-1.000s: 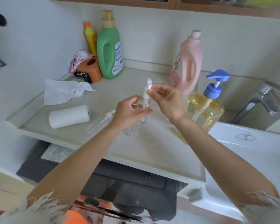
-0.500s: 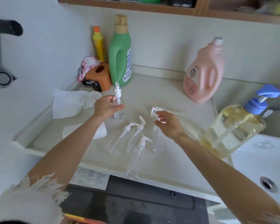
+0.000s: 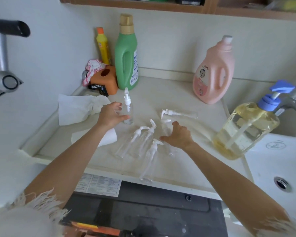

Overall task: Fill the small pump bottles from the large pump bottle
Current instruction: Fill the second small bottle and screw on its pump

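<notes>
The left hand is beside an upright small pump bottle that stands on the surface. Its fingers are loosely spread around the clear body, and the thumb seems to touch the bottle low on its side; I cannot tell if the other fingers touch it. The right hand hovers low over the surface with the fingers spread and relaxed, and it holds nothing. Its fingertips are at a lying small bottle, but contact is not clear.

Taking the upright small pump bottle as the landmark: in front of it, toward the person, three more clear small bottles lie on their sides with white pump heads. To its right, a fifth bottle lies across the surface. Far to the right, at the edge beside the white sink, stands the large pump bottle, with yellow liquid and a blue pump. Behind and to the right stands a pink jug. Directly behind stands a green bottle, with a yellow bottle and an orange box at its left. To the left lies crumpled white paper, and a paper roll shows under the left forearm.
</notes>
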`<state>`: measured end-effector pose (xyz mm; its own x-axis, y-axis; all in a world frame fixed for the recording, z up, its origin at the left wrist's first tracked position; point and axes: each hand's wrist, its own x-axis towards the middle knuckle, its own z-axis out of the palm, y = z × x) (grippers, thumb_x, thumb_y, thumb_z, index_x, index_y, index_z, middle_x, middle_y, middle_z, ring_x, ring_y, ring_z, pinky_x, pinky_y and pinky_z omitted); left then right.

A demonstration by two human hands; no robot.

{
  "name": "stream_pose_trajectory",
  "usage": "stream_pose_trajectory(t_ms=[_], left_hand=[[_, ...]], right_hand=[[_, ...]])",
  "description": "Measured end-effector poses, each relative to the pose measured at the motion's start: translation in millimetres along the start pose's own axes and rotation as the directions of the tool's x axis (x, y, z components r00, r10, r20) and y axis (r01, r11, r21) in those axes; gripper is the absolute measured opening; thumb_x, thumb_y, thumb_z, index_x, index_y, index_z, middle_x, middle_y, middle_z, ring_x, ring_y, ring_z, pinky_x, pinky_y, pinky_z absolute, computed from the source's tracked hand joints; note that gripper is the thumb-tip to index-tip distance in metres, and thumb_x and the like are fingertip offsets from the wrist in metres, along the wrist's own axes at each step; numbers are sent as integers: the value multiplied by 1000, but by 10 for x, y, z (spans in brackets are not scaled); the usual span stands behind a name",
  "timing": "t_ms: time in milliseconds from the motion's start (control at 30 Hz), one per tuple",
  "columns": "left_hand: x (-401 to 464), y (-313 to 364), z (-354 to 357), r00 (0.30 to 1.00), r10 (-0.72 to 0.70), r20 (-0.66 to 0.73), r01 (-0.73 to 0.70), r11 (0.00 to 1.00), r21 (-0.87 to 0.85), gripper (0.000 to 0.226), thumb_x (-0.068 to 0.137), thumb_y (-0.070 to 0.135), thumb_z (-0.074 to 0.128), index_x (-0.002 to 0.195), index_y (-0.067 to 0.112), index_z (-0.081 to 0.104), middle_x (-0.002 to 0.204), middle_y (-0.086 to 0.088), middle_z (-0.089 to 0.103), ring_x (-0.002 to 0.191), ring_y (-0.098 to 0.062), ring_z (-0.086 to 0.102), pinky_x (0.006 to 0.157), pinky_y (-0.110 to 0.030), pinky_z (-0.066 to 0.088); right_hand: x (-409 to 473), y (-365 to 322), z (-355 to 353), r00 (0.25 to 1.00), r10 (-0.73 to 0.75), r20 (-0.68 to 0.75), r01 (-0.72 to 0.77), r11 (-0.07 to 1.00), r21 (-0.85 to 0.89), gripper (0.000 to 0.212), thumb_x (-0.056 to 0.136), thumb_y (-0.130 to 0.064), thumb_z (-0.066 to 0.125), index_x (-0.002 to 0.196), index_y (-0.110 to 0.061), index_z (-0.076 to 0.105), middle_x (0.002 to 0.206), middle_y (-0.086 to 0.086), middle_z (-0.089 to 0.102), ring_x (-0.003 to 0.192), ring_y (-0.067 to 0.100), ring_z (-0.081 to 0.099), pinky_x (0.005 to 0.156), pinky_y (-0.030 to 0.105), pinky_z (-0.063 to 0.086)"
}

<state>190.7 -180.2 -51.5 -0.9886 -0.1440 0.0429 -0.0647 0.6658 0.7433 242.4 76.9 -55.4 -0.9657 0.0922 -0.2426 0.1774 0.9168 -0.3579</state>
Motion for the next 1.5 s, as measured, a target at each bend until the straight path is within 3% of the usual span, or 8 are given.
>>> stream_pose_trajectory(t_ms=[100, 167, 333, 733, 967, 1100, 1200, 1500], left_hand=[[-322, 102, -115, 975, 152, -162, -114, 969, 219, 55, 76, 27, 78, 123, 12, 56, 115, -5, 61, 98, -24, 61, 84, -35, 46], [-551, 283, -127, 949, 242, -200, -201, 958, 205, 38, 80, 24, 74, 113, 12, 60, 105, -2, 63, 85, -18, 61, 79, -31, 46], [-957, 938, 93, 966, 153, 209, -77, 939, -334, 14, 93, 33, 59, 101, 23, 64, 98, 7, 68, 102, -17, 65, 93, -35, 51], [-1434, 1867, 931, 832, 380, 405, 219, 447, -867, 19, 98, 2, 39, 102, 9, 57, 89, -2, 71, 80, -16, 65, 64, -28, 52], [-1461, 1996, 1202, 880, 301, 366, 208, 448, -869, 16, 96, 1, 46, 98, 10, 59, 84, 3, 73, 99, -14, 62, 96, -26, 45], [-1449, 1979, 1225, 884, 293, 365, 222, 425, -878, 15, 97, 3, 45, 101, 10, 58, 91, 0, 71, 95, -11, 65, 81, -20, 52], [-1406, 1892, 1193, 902, 257, 348, 225, 408, -885, 15, 98, 5, 44, 101, 12, 57, 100, -3, 68, 98, -12, 63, 84, -19, 51], [-1348, 1770, 1088, 913, 261, 315, 205, 376, -904, 16, 99, 6, 41, 102, 14, 55, 102, -2, 65, 96, -14, 64, 87, -24, 52]], right_hand=[[-15, 65, -99, 1000, -16, 4, 15, 970, 241, 39, 81, -44, 69, 96, -9, 63, 89, 12, 63, 83, 24, 62, 69, 31, 42], [-97, 144, -201, 992, -112, 59, 49, 770, 636, 32, 80, -40, 71, 76, -10, 60, 74, 10, 54, 66, 21, 51, 61, 30, 38], [-489, 268, -471, 898, -372, 236, -133, 281, 950, 29, 94, -40, 53, 113, -18, 58, 84, 6, 63, 72, 19, 63, 61, 25, 48], [-1067, 1042, -803, 837, -492, 239, -116, 266, 957, 60, 95, -59, 29, 108, -7, 57, 65, 8, 54, 48, 17, 50, 51, 24, 43], [-1093, 1232, -768, 957, -254, -139, 250, 482, 840, 22, 89, -34, 66, 93, -15, 57, 65, -3, 56, 54, 11, 52, 54, 23, 43], [-1102, 1262, -757, 955, -291, 53, 99, 484, 870, 25, 98, -51, 40, 111, -33, 52, 78, 5, 65, 66, 18, 64, 61, 27, 51], [-1054, 1317, -731, 948, -287, -137, 269, 492, 828, 20, 94, -31, 60, 112, -30, 51, 79, 0, 57, 66, 12, 56, 59, 23, 47], [-994, 1331, -591, 928, -371, 13, 118, 328, 937, 32, 92, -27, 64, 121, -30, 52, 92, 3, 55, 82, 16, 59, 66, 29, 51]])
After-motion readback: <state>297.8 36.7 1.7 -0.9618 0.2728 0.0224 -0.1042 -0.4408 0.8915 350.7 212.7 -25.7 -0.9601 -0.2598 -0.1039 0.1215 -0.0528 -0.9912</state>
